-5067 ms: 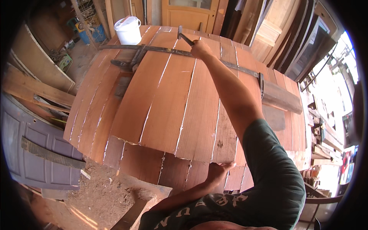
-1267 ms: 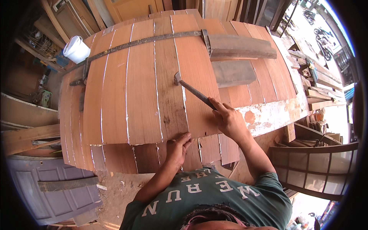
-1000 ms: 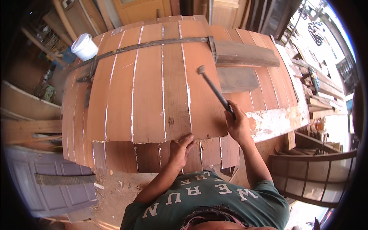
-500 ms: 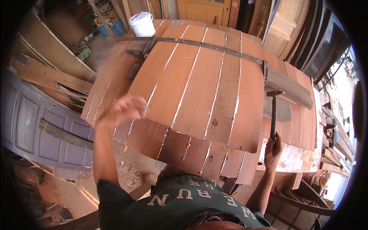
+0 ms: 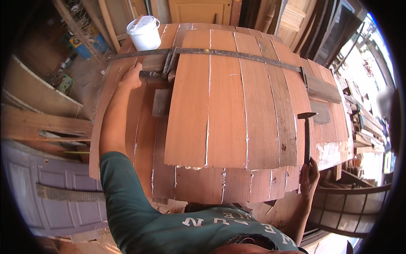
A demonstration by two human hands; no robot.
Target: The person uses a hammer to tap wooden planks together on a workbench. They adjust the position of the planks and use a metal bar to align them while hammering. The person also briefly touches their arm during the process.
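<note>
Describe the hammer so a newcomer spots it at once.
Start at the big reddish panel in the middle. Near its lower right corner is the right hand. It holds the hammer: a slim dark handle topped by a crosswise head, a T shape unlike the thick blocks beyond it.

The clamp bar [image 5: 203, 51] crosses the panel [image 5: 228, 118] near its far end, leaving the nearer surface open.

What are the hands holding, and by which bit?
The right hand holds the hammer by its handle; the left hand is at one end of the clamp, its grip unclear.
</note>
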